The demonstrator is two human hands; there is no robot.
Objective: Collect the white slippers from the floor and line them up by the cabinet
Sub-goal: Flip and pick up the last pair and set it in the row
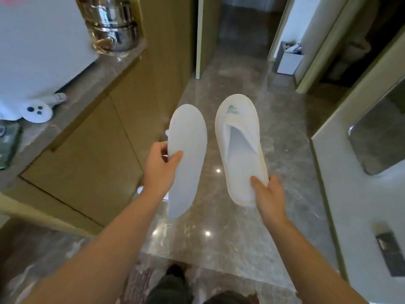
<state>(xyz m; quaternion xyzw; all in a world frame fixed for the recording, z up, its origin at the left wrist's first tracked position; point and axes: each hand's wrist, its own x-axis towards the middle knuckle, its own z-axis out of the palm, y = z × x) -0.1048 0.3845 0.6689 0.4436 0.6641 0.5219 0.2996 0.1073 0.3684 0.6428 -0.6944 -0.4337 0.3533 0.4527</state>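
My left hand (161, 166) grips a white slipper (189, 150) by its edge, sole turned up toward me, held in the air above the floor. My right hand (266, 194) pinches the heel of a second white slipper (240, 148), which faces up and shows a small blue logo on its toe. Both slippers point away from me, side by side and apart. The tan cabinet (92, 150) with a marble top stands just to the left of my left hand. Small white patches on the floor show behind the left slipper, mostly hidden.
A glossy marble floor (219, 238) runs ahead as a narrow corridor. On the cabinet top stand a steel pot (114, 25) and a white cloth-covered object (39, 47). A grey wall (361, 194) bounds the right side. A white bin (289, 60) stands far ahead by a doorway.
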